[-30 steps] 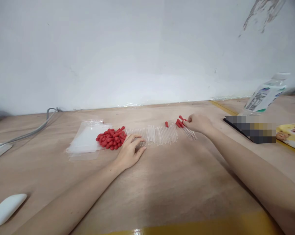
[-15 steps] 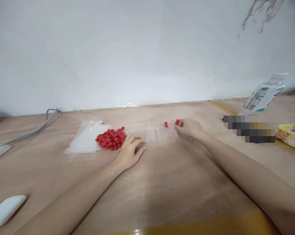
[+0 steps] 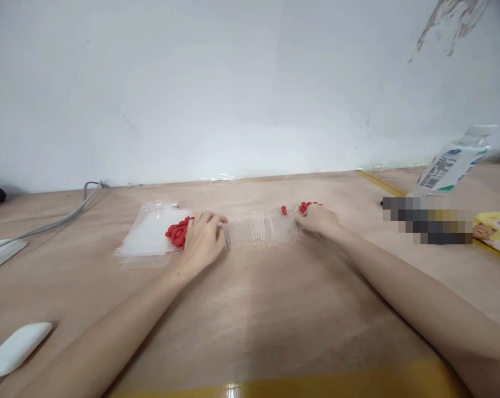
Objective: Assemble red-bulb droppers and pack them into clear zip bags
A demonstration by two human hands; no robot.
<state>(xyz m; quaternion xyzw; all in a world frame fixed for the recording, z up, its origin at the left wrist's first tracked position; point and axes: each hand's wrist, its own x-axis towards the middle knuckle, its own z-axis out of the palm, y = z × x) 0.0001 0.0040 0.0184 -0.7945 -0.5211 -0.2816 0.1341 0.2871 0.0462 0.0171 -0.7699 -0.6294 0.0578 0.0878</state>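
Note:
Across the table lies a row of thin clear tubes (image 3: pixel 258 228), side by side. My left hand (image 3: pixel 204 235) is at the row's left end, partly over a pile of red rubber bulbs (image 3: pixel 175 233); its fingers are spread and loosely curved. My right hand (image 3: pixel 319 220) is at the right end of the row, thumb and fingers drawn together; what they pinch, if anything, is hidden. Just behind it lie several red bulbs (image 3: pixel 303 207), and one single red bulb (image 3: pixel 284 210) rests at the far ends of the tubes. Clear plastic bags (image 3: pixel 148 232) are stacked left of the pile.
A clear bottle (image 3: pixel 452 160) stands tilted in view at the right, near a blurred-out dark object (image 3: pixel 427 221) and a yellow cartoon-printed packet (image 3: pixel 496 226). A grey cable (image 3: pixel 63 218) and a white rounded object (image 3: pixel 20 348) lie at left. The white wall (image 3: pixel 233 94) borders the table behind.
My left hand has shifted left, off the tubes' near side and onto the red pile. My right hand has drawn slightly nearer, revealing more red bulbs behind it. The view has turned slightly.

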